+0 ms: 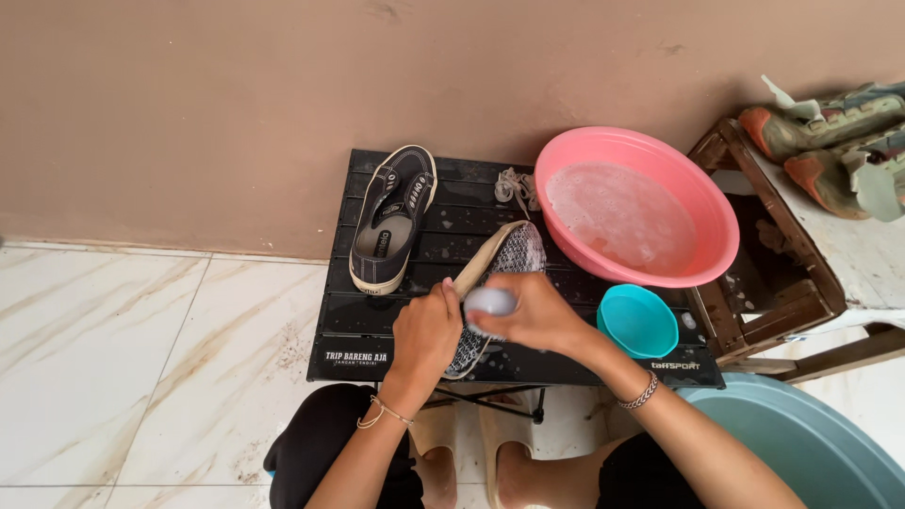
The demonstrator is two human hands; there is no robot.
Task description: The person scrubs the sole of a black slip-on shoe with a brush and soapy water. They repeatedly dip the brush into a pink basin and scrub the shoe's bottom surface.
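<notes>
Your left hand was clamped on the soapy dark shoe, tilted sole-up on the black desk, while your right hand was closed around a pale brush pressed to it. Wet and foamy, the shoe likely felt slippery and soft in the canvas; the stiff rubber sole edge offered the surest hold.

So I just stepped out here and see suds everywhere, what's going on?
A person crouched at a low black slatted table is cleaning a dark canvas shoe turned sole-up and covered in foam. The left hand steadies it while the right hand presses a pale scrubbing tool against it. The matching dark shoe lies upright on the table beside loose pale laces. A round pink plastic basin of soapy water and a small teal plastic bowl sit to the right.
</notes>
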